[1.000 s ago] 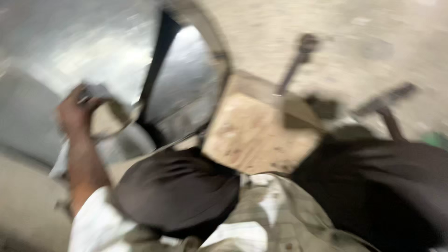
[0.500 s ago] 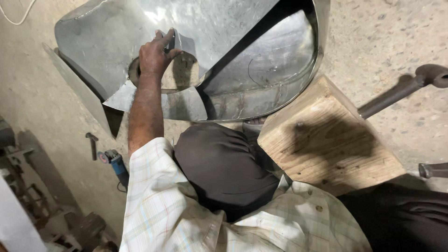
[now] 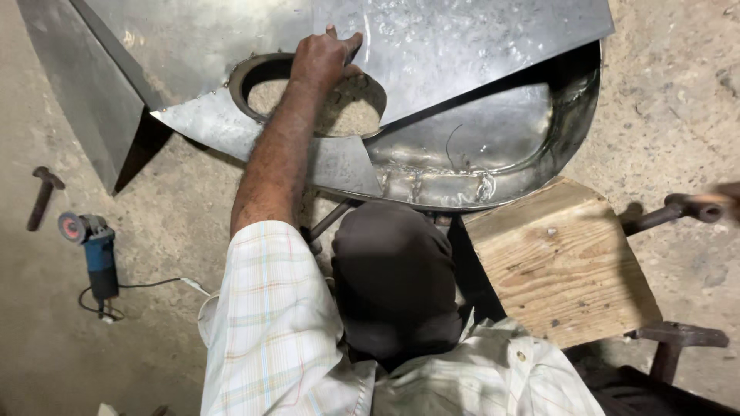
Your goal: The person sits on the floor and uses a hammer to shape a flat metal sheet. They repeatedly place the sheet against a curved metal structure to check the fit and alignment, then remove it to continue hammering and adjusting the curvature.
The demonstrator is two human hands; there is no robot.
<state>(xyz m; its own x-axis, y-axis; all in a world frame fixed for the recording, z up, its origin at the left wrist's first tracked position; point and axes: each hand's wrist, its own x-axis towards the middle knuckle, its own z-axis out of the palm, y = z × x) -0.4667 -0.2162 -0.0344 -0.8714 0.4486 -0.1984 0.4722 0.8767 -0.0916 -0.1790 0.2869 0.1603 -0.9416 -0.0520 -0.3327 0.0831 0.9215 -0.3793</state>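
Nearest the camera: a checked pale shirt sleeve point(image 3: 270, 323) and a dark-trousered knee point(image 3: 397, 281), both the person's own.

Beside the knee, right: a square block of pale wood point(image 3: 563, 262), its near edge over a dark iron stand point(image 3: 678, 339).

Just beyond the block: a dark steel bar point(image 3: 671, 212) lying on the concrete floor point(image 3: 671, 100), its far end blurred.

Left, on the floor: a blue angle grinder point(image 3: 96, 254) with reddish disc and trailing black cord; just beyond it, a dark hammer point(image 3: 42, 196).

Ahead of the knee: a curved sheet-metal housing point(image 3: 478, 150), welded along its lower seam, tilted up from the floor, with a flat plate across its top and a round opening point(image 3: 320, 100) on the left.

Farthest: left hand point(image 3: 324, 58), arm stretched out, palm down and fingers curled over the upper rim of the round opening, gripping the sheet metal there.

Right hand: out of the picture; state cannot be told.
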